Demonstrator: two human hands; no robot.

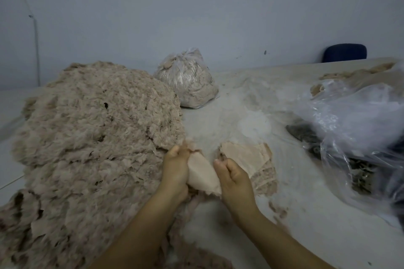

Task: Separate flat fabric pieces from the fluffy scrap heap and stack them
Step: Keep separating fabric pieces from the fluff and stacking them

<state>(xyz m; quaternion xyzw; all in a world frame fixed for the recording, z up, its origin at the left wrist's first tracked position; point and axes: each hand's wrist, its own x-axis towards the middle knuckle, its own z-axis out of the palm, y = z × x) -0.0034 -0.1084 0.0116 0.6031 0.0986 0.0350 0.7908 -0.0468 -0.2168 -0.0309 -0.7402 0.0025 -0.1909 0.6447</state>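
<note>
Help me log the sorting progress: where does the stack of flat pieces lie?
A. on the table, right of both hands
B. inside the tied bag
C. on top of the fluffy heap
A: the stack of flat pieces lies on the table, just beyond the right hand.

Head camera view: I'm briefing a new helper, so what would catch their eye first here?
The big fluffy beige scrap heap fills the left half of the pale table. At its near right edge, both hands, left and right, grip a flat pale pink fabric piece, with a small stack of flat pink pieces just beyond the right hand. Crumpled clear plastic sheeting lies at the right.
</note>
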